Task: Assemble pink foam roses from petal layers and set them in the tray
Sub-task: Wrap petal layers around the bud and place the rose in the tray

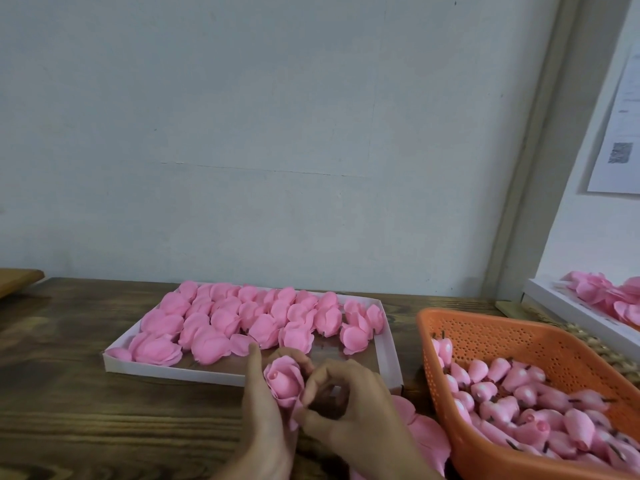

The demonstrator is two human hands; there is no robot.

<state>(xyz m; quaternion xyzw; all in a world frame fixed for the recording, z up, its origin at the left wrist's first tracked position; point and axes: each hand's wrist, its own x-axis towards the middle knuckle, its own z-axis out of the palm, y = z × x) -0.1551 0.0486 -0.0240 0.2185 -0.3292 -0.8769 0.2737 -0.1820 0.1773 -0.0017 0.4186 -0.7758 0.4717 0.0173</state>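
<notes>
A half-built pink foam rose (284,382) is held just above the tabletop (86,410), in front of the near right corner of the white tray (166,370) and not yet set in it. It is gripped from the left by the left hand (265,420). One of that hand's fingers (254,362) is raised straight along the flower's left side, and other fingertips are seen curled behind its upper right edge. From the right the rose is met by the right hand (356,414), whose fingers (323,375) are curled and pinched on the outer petal at the rose's right and lower edge. A small bud tip is seen at the flower's centre, tilted toward the left.

The tray is filled for the most part with finished roses (221,320), laid in rows. A bare strip is left along its near right side. Loose pink petal layers (429,439) are spread on the tabletop under and beside the right wrist. To the right an orange perforated basket (491,341) is placed, and pink buds (519,407) with dark stubs are heaped in it. Farther right, part of a second white tray (568,311) with pink petals is seen. A printed paper sheet (620,133) is fixed to the wall on the right.
</notes>
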